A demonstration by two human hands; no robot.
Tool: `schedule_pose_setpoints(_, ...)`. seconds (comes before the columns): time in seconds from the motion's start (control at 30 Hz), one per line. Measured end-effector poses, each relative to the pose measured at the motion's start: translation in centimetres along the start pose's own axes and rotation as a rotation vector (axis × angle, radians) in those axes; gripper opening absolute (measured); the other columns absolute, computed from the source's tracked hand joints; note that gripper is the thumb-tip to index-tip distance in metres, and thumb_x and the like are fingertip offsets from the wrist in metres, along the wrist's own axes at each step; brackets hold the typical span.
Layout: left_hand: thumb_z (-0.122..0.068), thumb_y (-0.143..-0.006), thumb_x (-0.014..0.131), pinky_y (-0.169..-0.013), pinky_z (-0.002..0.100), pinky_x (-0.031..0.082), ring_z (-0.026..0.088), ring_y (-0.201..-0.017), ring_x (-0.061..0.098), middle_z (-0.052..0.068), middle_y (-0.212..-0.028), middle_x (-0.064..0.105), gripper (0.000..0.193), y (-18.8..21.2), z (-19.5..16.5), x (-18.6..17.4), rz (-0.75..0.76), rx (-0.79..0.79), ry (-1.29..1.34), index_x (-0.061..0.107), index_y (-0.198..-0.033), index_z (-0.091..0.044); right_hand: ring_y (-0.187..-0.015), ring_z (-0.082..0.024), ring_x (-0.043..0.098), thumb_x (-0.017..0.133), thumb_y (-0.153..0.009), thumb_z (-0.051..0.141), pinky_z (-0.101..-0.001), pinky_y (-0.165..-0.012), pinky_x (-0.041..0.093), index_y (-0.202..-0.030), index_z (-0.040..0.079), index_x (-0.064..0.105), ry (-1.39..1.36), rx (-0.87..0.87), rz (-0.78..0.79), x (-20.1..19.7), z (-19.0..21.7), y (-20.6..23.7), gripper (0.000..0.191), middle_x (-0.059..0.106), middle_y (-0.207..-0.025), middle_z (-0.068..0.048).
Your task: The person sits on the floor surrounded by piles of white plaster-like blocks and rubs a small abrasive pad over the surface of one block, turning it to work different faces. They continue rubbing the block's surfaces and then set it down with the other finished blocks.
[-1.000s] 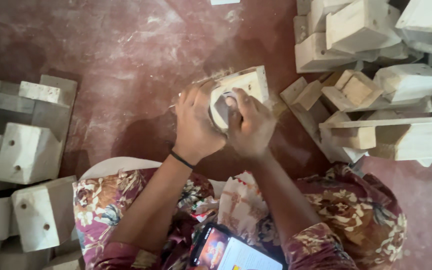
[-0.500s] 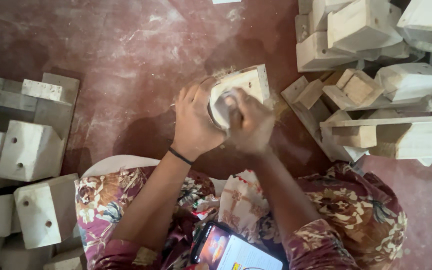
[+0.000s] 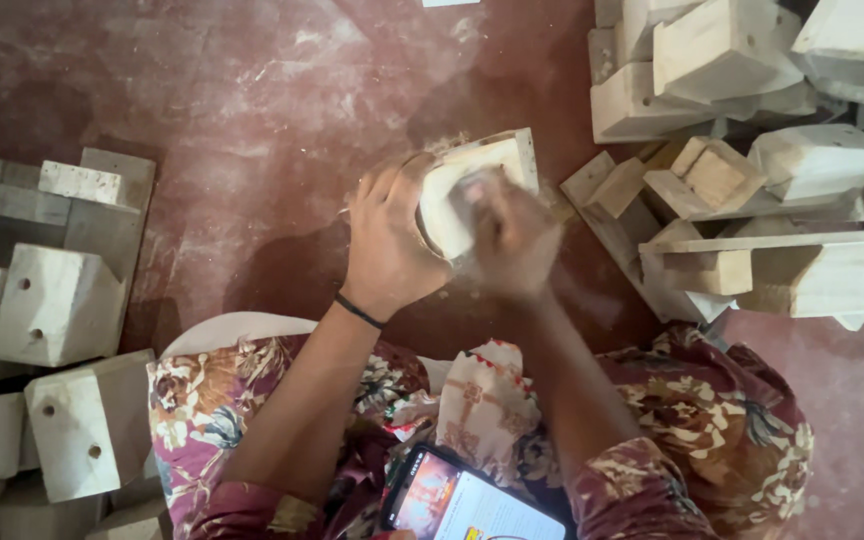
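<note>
The left hand [image 3: 389,245] grips a pale wooden block [image 3: 477,185] from its left side, fingers curled up and over the block's near edge and the thumb tucked toward the middle. The left forearm rises straight from the lap to the wrist, where a thin black band [image 3: 357,311] circles it. The block sits just above the red floor [image 3: 252,90], tilted so that one squared corner points up and to the right, and pale dust lies around it.

The right hand [image 3: 512,235] lies over the block's rounded front face, knuckles up and fingers bent, pressed against the wood. It is blurred, so I cannot tell whether it holds anything between the palm and the block. The right forearm runs down and to the right toward a floral sleeve.

Both arms meet at the block, the hands almost touching each other across it.

To the right, a heap of similar wooden blocks [image 3: 752,120] lies stacked at odd angles. To the left, more blocks with drilled holes [image 3: 57,305] stand side by side. Floral cloth [image 3: 732,430] covers the lap, and a phone [image 3: 472,500] with a lit screen rests there, near the bottom edge.
</note>
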State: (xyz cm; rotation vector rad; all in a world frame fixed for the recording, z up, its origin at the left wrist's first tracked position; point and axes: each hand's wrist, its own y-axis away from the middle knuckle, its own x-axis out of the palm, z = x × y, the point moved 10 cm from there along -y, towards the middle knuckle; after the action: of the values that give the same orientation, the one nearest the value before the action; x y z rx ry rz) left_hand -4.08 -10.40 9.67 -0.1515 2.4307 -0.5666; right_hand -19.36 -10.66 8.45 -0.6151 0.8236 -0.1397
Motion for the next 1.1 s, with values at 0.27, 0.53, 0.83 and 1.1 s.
schedule_pose_setpoints(0.27,-0.002,-0.063,0.074,-0.106,0.048,0.044,0.042,-0.123,0.057,0.018,-0.132,0.063,0.072,-0.2,0.1,0.0,-0.03,-0.007,0.019,0.056,-0.133,-0.004,-0.077,-0.03,0.069,0.06,-0.108,0.017,-0.042,-0.068,0.054,-0.115,0.01,0.069,0.068,0.134,-0.078,-0.3,-2.4,0.6,0.014,0.07,-0.092,-0.013)
schedule_pose_setpoints(0.53,0.002,-0.06,0.07,-0.105,0.049,0.042,0.041,-0.125,0.056,0.016,-0.13,0.065,0.071,0.0,-0.3,0.5,0.014,0.008,0.008,0.058,-0.13,-0.005,-0.068,-0.031,0.07,0.065,-0.106,0.018,-0.0417,-0.06,0.052,-0.108,0.008,0.069,0.074,0.353,-0.085,-1.1,-4.3,-0.7,0.01,0.071,-0.085,-0.015)
schedule_pose_setpoints(0.83,-0.002,-0.062,0.073,-0.106,0.048,0.042,0.04,-0.127,0.055,0.014,-0.134,0.063,0.07,0.1,-0.6,0.5,0.041,0.045,0.043,0.058,-0.131,-0.006,-0.074,-0.035,0.069,0.064,-0.102,0.014,-0.0444,-0.065,0.054,-0.121,0.005,0.067,0.031,0.043,-0.009,-0.2,0.0,0.2,0.021,0.068,-0.089,-0.017)
schedule_pose_setpoints(1.1,-0.001,-0.06,0.071,-0.102,0.047,0.041,0.036,-0.126,0.055,0.011,-0.135,0.063,0.071,-0.1,-0.7,0.7,0.045,0.027,-0.007,0.059,-0.13,-0.007,-0.059,-0.027,0.069,0.062,-0.104,0.027,-0.041,-0.053,0.051,-0.105,0.008,0.071,0.128,0.402,-0.065,-0.5,-5.0,0.2,0.021,0.073,-0.081,-0.01)
